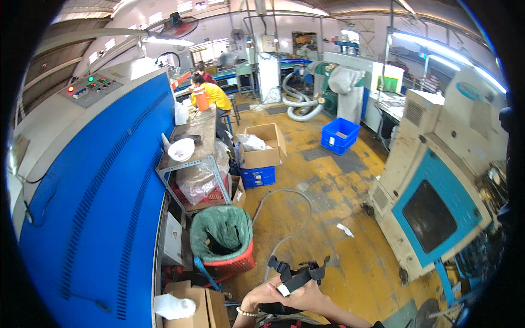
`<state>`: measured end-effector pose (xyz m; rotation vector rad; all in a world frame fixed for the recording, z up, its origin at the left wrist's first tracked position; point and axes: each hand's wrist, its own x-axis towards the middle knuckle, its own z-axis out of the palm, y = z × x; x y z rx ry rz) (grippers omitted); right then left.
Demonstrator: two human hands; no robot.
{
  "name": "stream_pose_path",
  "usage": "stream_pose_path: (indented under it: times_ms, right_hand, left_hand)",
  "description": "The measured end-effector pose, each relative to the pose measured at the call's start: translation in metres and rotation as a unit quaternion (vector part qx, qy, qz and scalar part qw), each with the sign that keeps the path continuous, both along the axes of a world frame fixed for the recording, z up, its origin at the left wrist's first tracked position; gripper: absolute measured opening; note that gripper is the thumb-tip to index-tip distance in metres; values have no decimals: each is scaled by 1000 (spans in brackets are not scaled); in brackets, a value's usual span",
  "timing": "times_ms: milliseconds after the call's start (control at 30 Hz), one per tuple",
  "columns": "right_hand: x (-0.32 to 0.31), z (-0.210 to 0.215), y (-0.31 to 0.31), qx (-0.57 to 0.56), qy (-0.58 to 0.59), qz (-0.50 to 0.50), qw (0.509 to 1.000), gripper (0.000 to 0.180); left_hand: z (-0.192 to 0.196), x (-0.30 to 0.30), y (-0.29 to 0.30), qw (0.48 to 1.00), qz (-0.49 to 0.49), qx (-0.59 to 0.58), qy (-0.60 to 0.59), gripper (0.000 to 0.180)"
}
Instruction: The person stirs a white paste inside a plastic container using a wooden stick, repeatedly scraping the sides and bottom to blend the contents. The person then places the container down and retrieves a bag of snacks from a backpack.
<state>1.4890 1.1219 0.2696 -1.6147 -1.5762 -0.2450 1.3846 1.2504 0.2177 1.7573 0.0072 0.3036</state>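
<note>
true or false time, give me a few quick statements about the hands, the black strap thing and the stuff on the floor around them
1. Both hands meet on a black strap with buckles. True.
2. The red basket holds a green bag. True.
3. The grey hose hangs from the ceiling. False: it lies curved on the yellow floor.
4. The blue crate sits on the metal table. False: it stands on the floor.
5. A white bowl rests on the metal table. True.

Factory floor, big blue machine (104,180), worn yellow floor (328,218), extraction hoses (298,104), plastic crates (339,135)
</note>
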Motion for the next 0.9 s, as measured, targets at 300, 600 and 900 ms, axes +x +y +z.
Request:
stream_pose_path:
  times_ms: [300, 600, 900]
  right_hand:
    - [255, -10, 214, -1, 39, 100, 994, 25]
    - [509, 10, 376, 11, 78, 10, 997, 23]
    - [791, 42, 557, -274, 134, 149, 941, 46]
  left_hand:
    - [-20, 245, 200, 998, -19, -33, 43, 52]
    - [15, 522, 368, 996, 36, -34, -79, 18]
    - [30, 763, 519, 902, 375, -213, -15, 35]
